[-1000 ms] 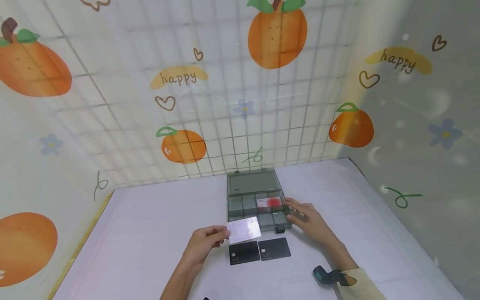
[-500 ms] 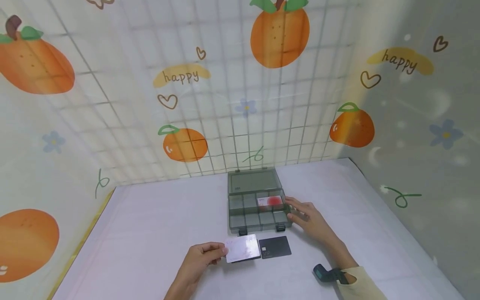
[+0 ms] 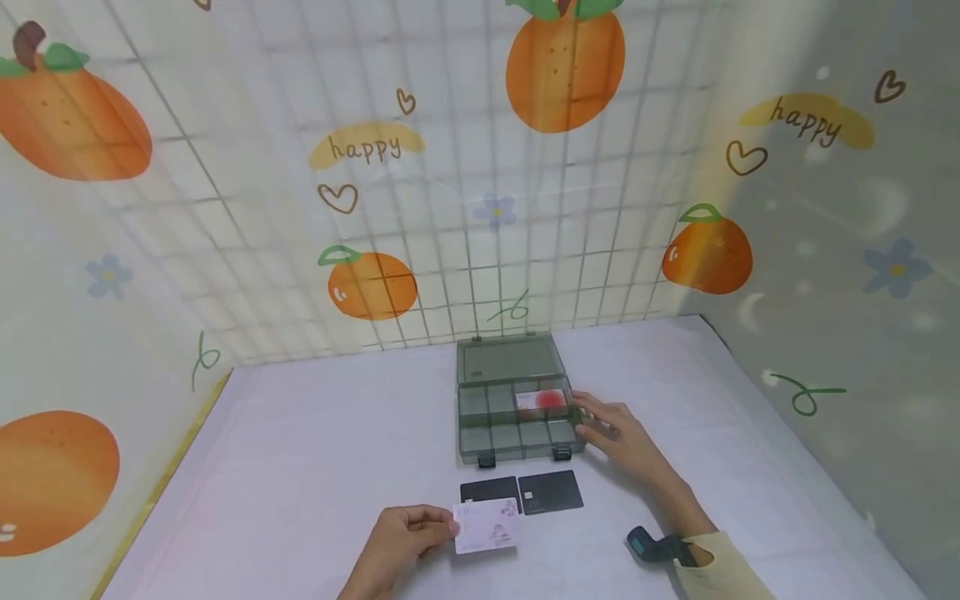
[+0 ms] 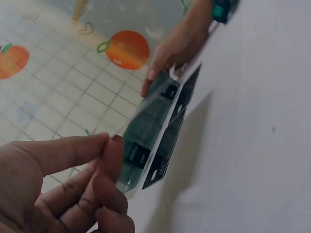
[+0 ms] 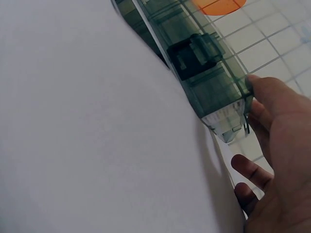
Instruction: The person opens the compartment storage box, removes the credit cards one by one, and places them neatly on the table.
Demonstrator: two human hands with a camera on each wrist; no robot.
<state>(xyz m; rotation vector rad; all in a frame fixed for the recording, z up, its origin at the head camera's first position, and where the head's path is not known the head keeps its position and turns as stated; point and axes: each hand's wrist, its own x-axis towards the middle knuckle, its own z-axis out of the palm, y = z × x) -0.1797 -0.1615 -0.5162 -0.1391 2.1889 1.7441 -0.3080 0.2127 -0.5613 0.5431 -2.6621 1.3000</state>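
Observation:
My left hand (image 3: 405, 537) pinches a pale pink and white card (image 3: 486, 527) by its left edge, between thumb and fingers. That VIP card overlaps the lower part of a black card (image 3: 476, 490); a second black card (image 3: 551, 492) lies beside it on the right. Behind them stands a translucent green compartment box (image 3: 474, 442) with its lid folded back. A white card with a red disc (image 3: 551, 401) sits in the box's back right compartment. My right hand (image 3: 628, 446) touches the box's right side with thumb and fingertips, its lower fingers free in the right wrist view.
The white table (image 3: 322, 450) reaches back to a curtain (image 3: 442, 200) printed with oranges, over a grid. Two dark latches (image 3: 487, 462) stick out from the box's front. A dark device (image 3: 652, 547) is strapped to my right wrist.
My left hand has brought the pale card from in front of the box toward me, across the left black card, uncovering the box's front left compartments. My right hand stays at the box.

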